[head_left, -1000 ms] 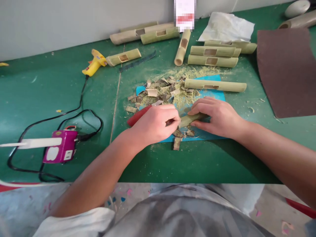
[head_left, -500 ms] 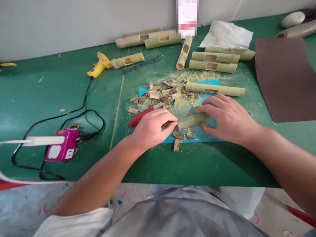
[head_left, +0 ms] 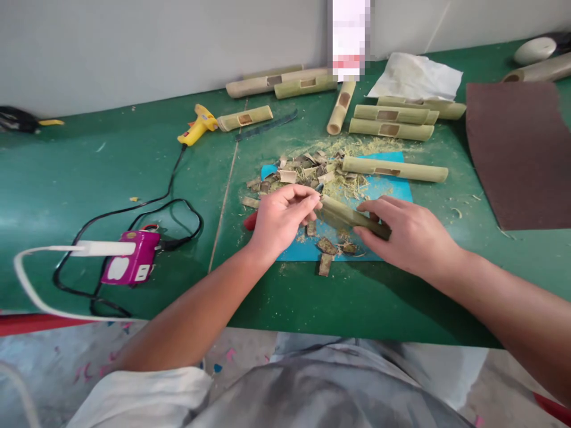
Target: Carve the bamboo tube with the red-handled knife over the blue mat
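Note:
A pale green bamboo tube (head_left: 345, 213) slants between my hands over a blue sheet (head_left: 392, 189), its right end lower. The fingers of my left hand (head_left: 285, 215) are pinched at the tube's left end; a small dark bit shows by the fingertips, too small to name. My right hand (head_left: 408, 235) grips the right end between thumb and fingers. Partly hidden behind my left hand is the red handle (head_left: 250, 222) of a tool. Bamboo chips (head_left: 327, 245) and shavings lie below and behind the tube. Another bamboo tube (head_left: 414, 171) with a cut opening rests just beyond.
Several notched bamboo tubes (head_left: 390, 129) lie at the back of the green table (head_left: 147, 160). At left are a yellow glue gun (head_left: 198, 126), its black cord and a purple power adapter (head_left: 131, 257). A brown sheet (head_left: 517, 157) lies at right, near a white paper (head_left: 414, 77).
The bamboo tube has swung round so its right end now points down toward me. My left hand has lifted slightly and now covers the red-handled tool's blade. The view has shifted a little.

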Tool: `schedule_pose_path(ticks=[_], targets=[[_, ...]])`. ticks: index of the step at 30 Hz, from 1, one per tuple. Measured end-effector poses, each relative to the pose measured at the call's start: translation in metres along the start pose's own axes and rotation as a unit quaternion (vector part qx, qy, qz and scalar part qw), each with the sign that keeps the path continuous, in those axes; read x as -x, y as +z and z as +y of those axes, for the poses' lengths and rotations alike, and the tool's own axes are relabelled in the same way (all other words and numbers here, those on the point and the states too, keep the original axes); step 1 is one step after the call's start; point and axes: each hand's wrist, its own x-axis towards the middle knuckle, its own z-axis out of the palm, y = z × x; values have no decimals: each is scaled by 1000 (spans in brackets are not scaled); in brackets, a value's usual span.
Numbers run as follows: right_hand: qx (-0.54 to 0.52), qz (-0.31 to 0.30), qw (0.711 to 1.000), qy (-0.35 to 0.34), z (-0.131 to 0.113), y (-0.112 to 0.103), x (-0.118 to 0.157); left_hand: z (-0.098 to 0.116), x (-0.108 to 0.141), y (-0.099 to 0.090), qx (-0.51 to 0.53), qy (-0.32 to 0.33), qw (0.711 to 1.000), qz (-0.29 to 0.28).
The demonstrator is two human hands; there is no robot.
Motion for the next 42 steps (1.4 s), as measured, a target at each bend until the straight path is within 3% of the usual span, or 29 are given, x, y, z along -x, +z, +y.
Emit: schedule_pose_path(ticks=[5, 10, 15, 19, 24, 27, 30, 34, 37, 42], targets=[[29, -14, 999, 18, -9, 2, 2, -4, -3, 4, -109, 119, 987, 24], [63, -32, 997, 7, -15, 1, 7, -5, -5, 4, -227, 244, 943, 15], [64, -55, 996, 14, -22, 4, 9, -10, -5, 8, -267, 302, 915, 10], [58, -66, 996, 18, -25, 6, 9, -12, -7, 8, -286, 348, 892, -43], [76, -50, 996, 7, -26, 8, 10, -11, -12, 3, -308, 376, 873, -39], [87, -39, 995, -6, -26, 9, 11, -11, -12, 4, -305, 394, 864, -76], [90, -27, 995, -22, -26, 10, 12, -10, -11, 5, -308, 382, 869, -61], [98, -7, 994, -41, -26, 12, 13, -9, -9, 5, -311, 384, 864, -95], [107, 8, 993, -41, -26, 12, 14, -8, -8, 4, -316, 375, 868, -74], [129, 42, 988, -68, -27, 13, 15, -8, -8, 4, -302, 379, 869, -98]])
